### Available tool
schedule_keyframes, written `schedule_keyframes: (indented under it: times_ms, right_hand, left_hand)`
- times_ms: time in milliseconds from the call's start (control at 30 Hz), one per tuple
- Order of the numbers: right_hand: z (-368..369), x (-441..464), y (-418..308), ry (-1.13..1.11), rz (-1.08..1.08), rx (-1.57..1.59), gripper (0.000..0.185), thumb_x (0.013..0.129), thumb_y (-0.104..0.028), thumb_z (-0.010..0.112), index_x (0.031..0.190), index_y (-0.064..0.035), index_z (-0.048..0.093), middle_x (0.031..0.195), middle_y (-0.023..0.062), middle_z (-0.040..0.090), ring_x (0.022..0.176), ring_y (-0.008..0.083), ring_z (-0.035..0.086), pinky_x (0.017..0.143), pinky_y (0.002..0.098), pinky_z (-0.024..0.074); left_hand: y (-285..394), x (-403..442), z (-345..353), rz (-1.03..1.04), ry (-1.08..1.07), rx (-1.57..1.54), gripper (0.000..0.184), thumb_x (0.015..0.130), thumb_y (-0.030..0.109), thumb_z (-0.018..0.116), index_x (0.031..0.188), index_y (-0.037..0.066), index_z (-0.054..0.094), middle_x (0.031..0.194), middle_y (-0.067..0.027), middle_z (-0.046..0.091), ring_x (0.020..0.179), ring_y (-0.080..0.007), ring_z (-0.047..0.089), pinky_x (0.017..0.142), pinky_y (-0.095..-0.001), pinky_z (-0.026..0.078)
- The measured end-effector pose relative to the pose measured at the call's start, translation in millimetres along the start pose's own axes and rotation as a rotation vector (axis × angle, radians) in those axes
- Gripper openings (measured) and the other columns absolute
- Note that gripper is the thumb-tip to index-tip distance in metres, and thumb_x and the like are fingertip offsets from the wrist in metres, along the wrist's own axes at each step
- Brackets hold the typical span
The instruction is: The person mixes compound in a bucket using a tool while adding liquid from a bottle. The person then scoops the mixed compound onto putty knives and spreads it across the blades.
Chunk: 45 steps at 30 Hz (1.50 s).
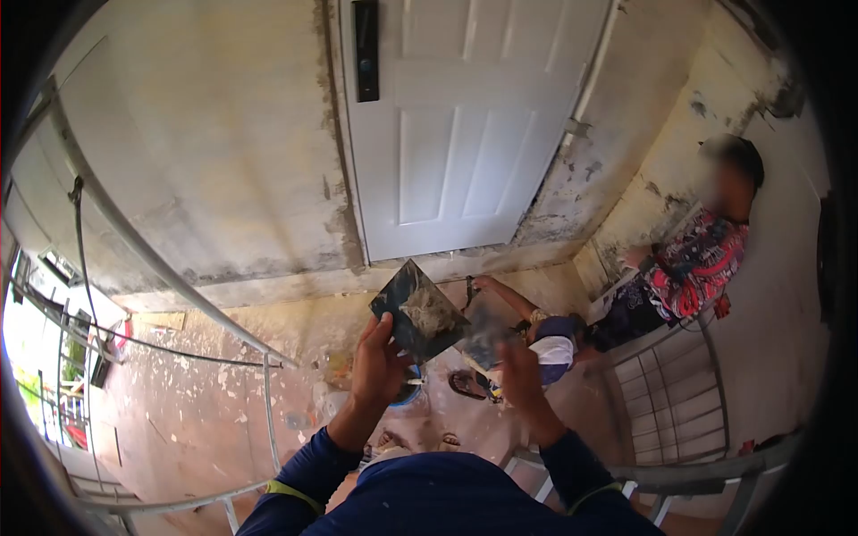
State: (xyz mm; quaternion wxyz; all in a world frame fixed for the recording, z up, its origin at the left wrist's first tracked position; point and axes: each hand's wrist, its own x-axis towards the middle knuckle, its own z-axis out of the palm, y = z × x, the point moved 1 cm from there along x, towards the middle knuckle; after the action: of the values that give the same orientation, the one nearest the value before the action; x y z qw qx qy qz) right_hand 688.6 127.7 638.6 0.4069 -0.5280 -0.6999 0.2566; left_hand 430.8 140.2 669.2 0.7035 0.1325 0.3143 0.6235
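Note:
My left hand (379, 366) grips a dark square board (402, 308) by its near edge, with its thumb on top. A lump of grey-beige paste (429, 310) lies on the board. To the right, my right hand (520, 371) is closed on a trowel (483, 338), whose blade is blurred and close to the board's right corner. Below and behind the board, a blue bucket (408, 386) is partly hidden by my left hand.
A white door (465, 134) stands ahead between stained walls (223, 161). One person (554, 347) is low down beyond my right hand; another person in a patterned top (702, 268) is at the right. Metal rails (161, 259) and a wire grid (675, 402) flank me.

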Motion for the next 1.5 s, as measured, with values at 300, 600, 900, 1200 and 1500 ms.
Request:
schedule_keyframes:
  times_ms: [300, 600, 900, 1200, 1500]
  right_hand:
    - [4, -36, -75, 0.430, 0.233, 1.027, 0.046, 0.106, -0.034, 0.051, 0.138, -0.0016, 0.047, 0.125, 0.0145, 0.063, 0.107, 0.0251, 0.069, 0.083, 0.0430, 0.0642]
    - [35, -39, -81, 0.154, 0.523, 1.277, 0.037, 0.105, -0.030, 0.055, 0.130, -0.0024, 0.055, 0.119, 0.0120, 0.068, 0.106, 0.0259, 0.070, 0.079, 0.0445, 0.0638]
    - [6, -3, -100, -0.017, 0.517, 1.513, 0.044, 0.102, -0.023, 0.056, 0.138, 0.0012, 0.053, 0.131, 0.0153, 0.066, 0.119, 0.0284, 0.065, 0.105, 0.0462, 0.0512]
    - [-7, 28, -94, 0.207, 0.245, 0.880, 0.038, 0.104, -0.025, 0.055, 0.132, 0.0008, 0.055, 0.113, 0.0128, 0.068, 0.104, 0.0284, 0.067, 0.094, 0.0442, 0.0528]
    - [22, 22, -90, -0.110, -0.500, -0.102, 0.037, 0.092, -0.005, 0.061, 0.129, -0.0019, 0.062, 0.113, 0.0238, 0.070, 0.097, 0.0406, 0.070, 0.084, 0.0457, 0.0565]
  left_hand:
    - [-3, -7, 18, 0.253, 0.043, -0.058, 0.029, 0.106, 0.032, 0.053, 0.127, 0.013, 0.059, 0.118, -0.0050, 0.068, 0.104, -0.0212, 0.068, 0.074, -0.0430, 0.063]
    - [-8, -23, 33, 0.339, -0.051, 0.003, 0.033, 0.105, 0.034, 0.057, 0.124, 0.007, 0.062, 0.115, -0.0046, 0.070, 0.103, -0.0143, 0.066, 0.085, -0.0316, 0.054]
    - [5, -48, -3, 0.813, -0.419, 0.823, 0.033, 0.104, 0.018, 0.053, 0.121, -0.008, 0.064, 0.117, -0.0199, 0.067, 0.108, -0.0279, 0.063, 0.095, -0.0367, 0.047]
    - [-59, -42, -74, 0.055, -0.046, 0.247, 0.029, 0.106, 0.018, 0.056, 0.133, 0.008, 0.060, 0.121, -0.0076, 0.069, 0.105, -0.0238, 0.069, 0.088, -0.0383, 0.055]
    - [-24, 0, -73, -0.021, -0.059, -0.097, 0.039, 0.109, 0.026, 0.043, 0.141, 0.004, 0.048, 0.133, -0.0176, 0.063, 0.120, -0.0349, 0.064, 0.104, -0.0544, 0.051]
